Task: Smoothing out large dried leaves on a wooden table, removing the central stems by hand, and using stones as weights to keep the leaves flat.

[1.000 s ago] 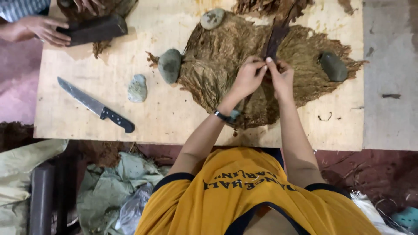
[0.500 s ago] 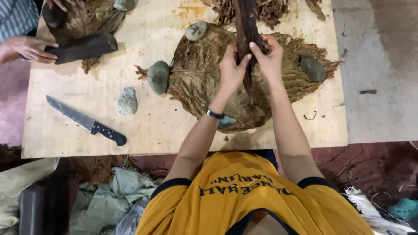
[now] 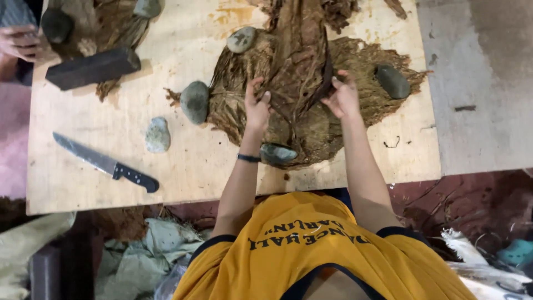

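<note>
- The left hand [image 3: 256, 106] lies on the left part of a long dark brown tobacco leaf [image 3: 297, 50], with the fingers bent and pressing on it; its grip is closed on the leaf edge.
- The right hand [image 3: 343, 95] is on the right edge of the same leaf, the fingers curled around the dark folded edge, so this grip has also hold of the leaf.
- The dark leaf lies lengthwise, away from the person, on top of a wide pile of flattened, lighter brown leaves [image 3: 363, 61] in the middle of the plywood table [image 3: 183, 166].
- Grey stones rest on the edge of the pile: one at the left [image 3: 195, 101], one at the top left [image 3: 241, 39], one at the right [image 3: 392, 81], and one near the person, just beside the left wrist [image 3: 278, 154].
- The left wrist carries a dark band [image 3: 249, 158].
- One more pale stone [image 3: 157, 134] lies alone on the bare wood, left of the pile.
- A knife with a black handle [image 3: 105, 163] lies well apart, near the left front edge of the table.
- At the far left corner there is a dark rectangular block [image 3: 93, 68] on a second heap of leaves, and the hand of another person [image 3: 22, 43] is near it.
</note>
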